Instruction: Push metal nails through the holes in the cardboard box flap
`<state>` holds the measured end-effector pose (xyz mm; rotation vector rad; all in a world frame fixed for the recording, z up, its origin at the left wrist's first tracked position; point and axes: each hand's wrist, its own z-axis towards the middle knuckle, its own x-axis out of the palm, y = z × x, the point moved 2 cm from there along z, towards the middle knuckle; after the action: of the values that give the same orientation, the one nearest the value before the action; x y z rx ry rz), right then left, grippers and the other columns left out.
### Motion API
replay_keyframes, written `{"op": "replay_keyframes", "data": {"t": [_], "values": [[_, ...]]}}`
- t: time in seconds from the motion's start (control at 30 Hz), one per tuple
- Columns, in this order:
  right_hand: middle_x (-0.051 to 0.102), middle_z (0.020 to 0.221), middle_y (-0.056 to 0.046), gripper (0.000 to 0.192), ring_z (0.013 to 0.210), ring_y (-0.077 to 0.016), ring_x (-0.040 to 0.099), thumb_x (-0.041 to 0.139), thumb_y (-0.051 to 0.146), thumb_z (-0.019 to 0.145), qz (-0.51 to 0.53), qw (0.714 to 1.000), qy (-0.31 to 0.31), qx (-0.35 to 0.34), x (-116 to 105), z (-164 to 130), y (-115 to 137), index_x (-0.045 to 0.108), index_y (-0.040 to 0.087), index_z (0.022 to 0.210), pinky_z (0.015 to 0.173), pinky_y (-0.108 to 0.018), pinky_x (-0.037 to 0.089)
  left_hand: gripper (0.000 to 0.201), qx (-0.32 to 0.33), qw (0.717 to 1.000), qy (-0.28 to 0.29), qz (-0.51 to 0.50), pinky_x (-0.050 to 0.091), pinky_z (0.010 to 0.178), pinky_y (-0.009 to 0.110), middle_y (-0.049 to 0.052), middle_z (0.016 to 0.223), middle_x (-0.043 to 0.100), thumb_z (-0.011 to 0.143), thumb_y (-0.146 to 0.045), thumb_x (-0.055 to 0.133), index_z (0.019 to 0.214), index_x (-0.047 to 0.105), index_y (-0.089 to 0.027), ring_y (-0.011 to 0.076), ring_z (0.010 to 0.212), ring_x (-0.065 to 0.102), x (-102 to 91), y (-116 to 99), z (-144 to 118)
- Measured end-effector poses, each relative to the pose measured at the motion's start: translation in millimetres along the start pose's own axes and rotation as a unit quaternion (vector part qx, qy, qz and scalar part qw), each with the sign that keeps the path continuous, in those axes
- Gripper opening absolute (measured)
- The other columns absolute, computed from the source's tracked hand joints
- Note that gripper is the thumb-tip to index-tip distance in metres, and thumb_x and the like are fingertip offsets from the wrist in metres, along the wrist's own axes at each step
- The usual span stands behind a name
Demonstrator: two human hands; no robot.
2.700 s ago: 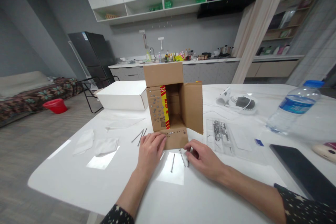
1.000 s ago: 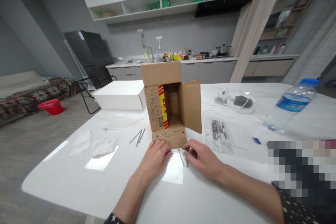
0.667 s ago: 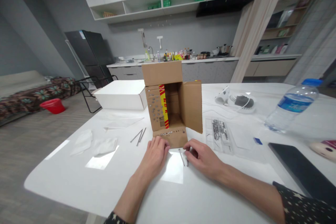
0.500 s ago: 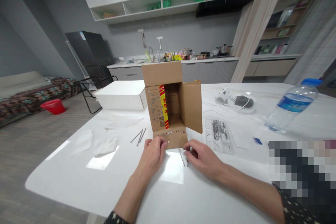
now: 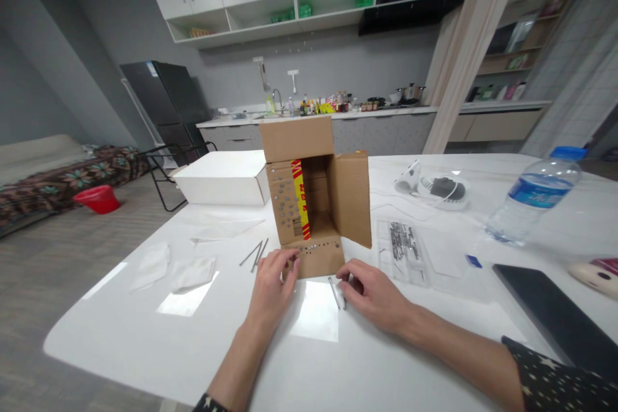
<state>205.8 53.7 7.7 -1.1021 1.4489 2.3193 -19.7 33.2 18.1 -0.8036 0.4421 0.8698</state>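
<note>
Cardboard box (image 5: 316, 196) stands at the centre of the frame on the white table (image 5: 145, 335), open toward you, with one flap up, one swung out to the right, and the lower flap (image 5: 316, 257) folded down onto the tabletop with a row of nail heads across it. Left of the box, further up the frame, sits a white box (image 5: 222, 179). At the right edge a water bottle (image 5: 531, 196) lies tilted, and between it and the cardboard box is a clear packet of nails (image 5: 403, 241).

Your left hand (image 5: 270, 286) is just below the box, fingers curled and narrow, the tips pinched at the left end of the lower flap; whether they hold a nail you cannot tell. Your right hand (image 5: 374, 290) rests flat-ish beside it at centre-right, fingers loosely bent, touching the table near two loose nails (image 5: 334, 291) lying between your hands. More nails (image 5: 253, 253) lie to the left of your left hand, near some white tissues (image 5: 176, 270).
</note>
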Motion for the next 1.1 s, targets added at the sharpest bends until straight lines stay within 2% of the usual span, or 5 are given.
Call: {"op": "replay_keyframes", "data": {"t": [0.1,0.23,0.47,0.8,1.1], "values": [[0.065,0.090,-0.004,0.014,0.074,-0.0154,0.058,0.050,0.022,0.088,-0.001,1.000,0.003,0.003,-0.8,-0.1,1.1,0.063,0.020,0.094,0.066,-0.029,0.044,0.021,0.018,1.000,0.004,0.001,0.048,0.084,0.037,0.006,0.100,0.071,0.095,-0.027,0.048,0.105,0.065,-0.023,0.0193,0.093,0.065,2.9,-0.4,-0.8],[0.065,0.090,-0.004,0.014,0.073,-0.0153,0.058,0.049,0.023,0.089,-0.001,1.000,0.011,0.013,-1.9,0.2,4.5,0.062,0.020,0.093,0.066,-0.029,0.044,0.023,0.043,0.999,0.025,0.004,0.048,0.083,0.036,0.006,0.097,0.070,0.095,-0.026,0.048,0.108,0.067,-0.023,0.0190,0.093,0.065,6.9,-0.7,-2.8],[0.065,0.092,-0.004,0.014,0.075,-0.0160,0.060,0.049,0.022,0.088,-0.003,1.000,0.006,-0.002,-1.6,0.1,4.9,0.062,0.021,0.093,0.065,-0.029,0.044,0.025,-0.011,1.000,0.002,-0.025,0.048,0.084,0.038,0.006,0.100,0.070,0.096,-0.029,0.047,0.105,0.069,-0.022,0.0194,0.094,0.064,8.3,-0.1,2.8],[0.066,0.091,-0.003,0.014,0.075,-0.0160,0.059,0.050,0.019,0.087,-0.001,1.000,0.006,0.005,-0.6,-0.3,3.6,0.063,0.021,0.093,0.066,-0.028,0.043,0.026,-0.077,0.994,0.026,-0.071,0.047,0.085,0.040,0.006,0.100,0.072,0.095,-0.034,0.048,0.100,0.071,-0.023,0.0210,0.095,0.065,12.2,-1.1,10.8],[0.066,0.090,-0.003,0.013,0.074,-0.0156,0.059,0.051,0.018,0.087,-0.005,1.000,0.002,0.004,-1.0,-0.2,4.5,0.063,0.021,0.092,0.066,-0.028,0.043,0.026,-0.057,0.997,0.049,0.002,0.043,0.085,0.041,0.004,0.102,0.071,0.096,-0.033,0.045,0.104,0.069,-0.025,0.0214,0.099,0.064,18.6,2.8,13.5]]}}
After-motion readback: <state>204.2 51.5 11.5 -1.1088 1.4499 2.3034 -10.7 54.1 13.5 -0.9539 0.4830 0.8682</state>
